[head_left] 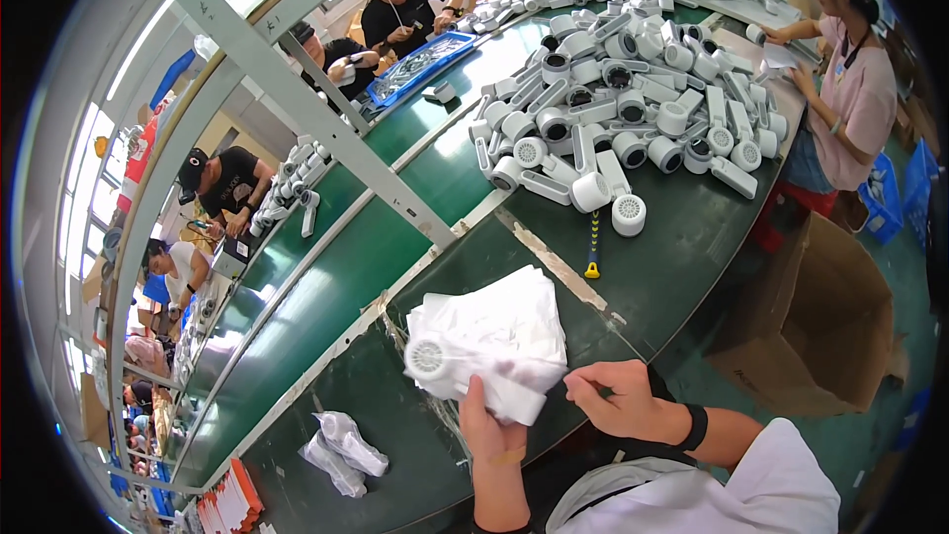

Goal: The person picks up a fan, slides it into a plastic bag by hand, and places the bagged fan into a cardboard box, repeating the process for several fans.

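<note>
Fan [427,358] in a thin white bag [519,400] lies across the near side of a stack of white bags [489,307], its round grille toward the left. The left hand [494,425] pinches it from the near side, thumb on top and fingers mostly hidden beneath, likely to steady it inside the loose wrap. The right hand [618,403] is just beside the bag on the right, fingers curled in; whether they pinch its edge I cannot tell. The stack sits directly before the person, probably for easy reach. Two wrapped bundles [346,453] lie on the left of the green table [425,465], well apart from the far pile of bare fans [623,104], perhaps to keep wrapped and unwrapped separate. A yellow-and-black tool [593,247] lies between pile and stack.
</note>
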Demonstrator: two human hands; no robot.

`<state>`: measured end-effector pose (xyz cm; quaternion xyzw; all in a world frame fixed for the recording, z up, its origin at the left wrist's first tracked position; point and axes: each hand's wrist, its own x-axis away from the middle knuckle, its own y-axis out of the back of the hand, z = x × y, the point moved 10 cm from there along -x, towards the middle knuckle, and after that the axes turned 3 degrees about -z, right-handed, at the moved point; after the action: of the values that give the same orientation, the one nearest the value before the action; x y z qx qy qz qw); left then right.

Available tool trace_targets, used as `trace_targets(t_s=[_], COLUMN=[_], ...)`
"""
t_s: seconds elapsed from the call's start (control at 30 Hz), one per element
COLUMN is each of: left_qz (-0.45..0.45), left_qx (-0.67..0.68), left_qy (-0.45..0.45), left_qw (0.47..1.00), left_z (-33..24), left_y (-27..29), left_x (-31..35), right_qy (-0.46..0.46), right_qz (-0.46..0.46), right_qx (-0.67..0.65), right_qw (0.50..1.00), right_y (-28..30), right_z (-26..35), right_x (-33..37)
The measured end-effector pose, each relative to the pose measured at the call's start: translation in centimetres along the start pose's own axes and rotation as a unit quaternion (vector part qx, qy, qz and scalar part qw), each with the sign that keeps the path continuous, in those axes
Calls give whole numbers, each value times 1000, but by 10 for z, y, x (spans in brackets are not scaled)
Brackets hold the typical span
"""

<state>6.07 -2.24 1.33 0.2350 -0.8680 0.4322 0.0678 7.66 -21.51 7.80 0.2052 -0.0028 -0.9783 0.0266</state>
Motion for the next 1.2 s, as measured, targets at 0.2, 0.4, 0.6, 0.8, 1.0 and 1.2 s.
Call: trace_targets(t_s=[0.2, 0.4, 0.6, 0.8, 1.0, 1.2], left_qz=[-44, -279, -344, -422, -225, 236], left_qx=[-153, -586, -643, -686, -691, -670], left_qy=[-155, -286, -240, -254, -435, -389], left_qw=[975, 705, 640, 536, 532, 587], left_z=[-96, -216, -212, -233, -182, -15], left_y=[68, 160, 211, 191, 56, -81], left_x=[7, 34, 13, 38, 67, 31], right_qy=[-18, 29, 102, 89, 92, 147], right_qz=[-16, -106, 56, 164, 213, 252], right_qx=[-6, 245, 623, 643, 636, 632], right_qw=[1000, 963, 774, 743, 736, 718], right_y=[33, 104, 139, 127, 112, 101], right_z=[0, -26, -110, -157, -149, -145], right_x=[-11, -96, -178, -206, -204, -181])
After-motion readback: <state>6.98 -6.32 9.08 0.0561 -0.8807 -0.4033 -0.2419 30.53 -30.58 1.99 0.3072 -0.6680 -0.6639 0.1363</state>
